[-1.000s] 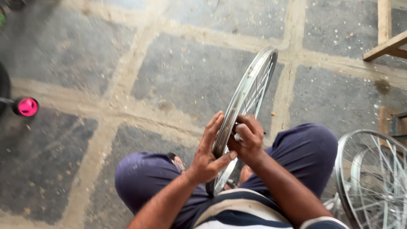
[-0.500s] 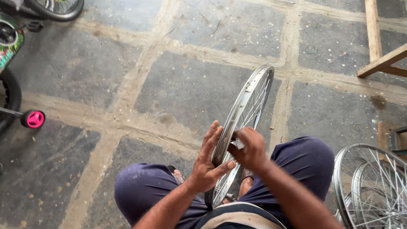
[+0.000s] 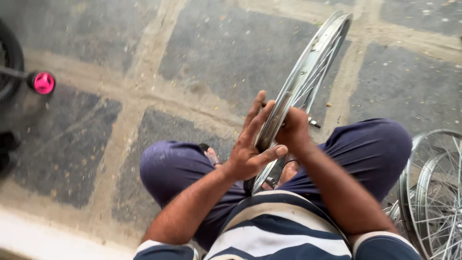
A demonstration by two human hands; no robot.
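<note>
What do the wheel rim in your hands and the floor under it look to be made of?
Wheel rim: likely bare metal, steel or aluminium, silvery and shiny with thin wire spokes. Floor: seemingly grey stone slabs, matte and dusty, with pale, possibly cement joints.

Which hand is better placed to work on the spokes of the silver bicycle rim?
Right, probably. The right hand is curled against the spoke side of the silver spoked bicycle rim, while the left hand lies open and flat against the rim's outer face, steadying it.

Stone floor (image 3: 216, 53) under spoked rims (image 3: 435, 192)
</note>
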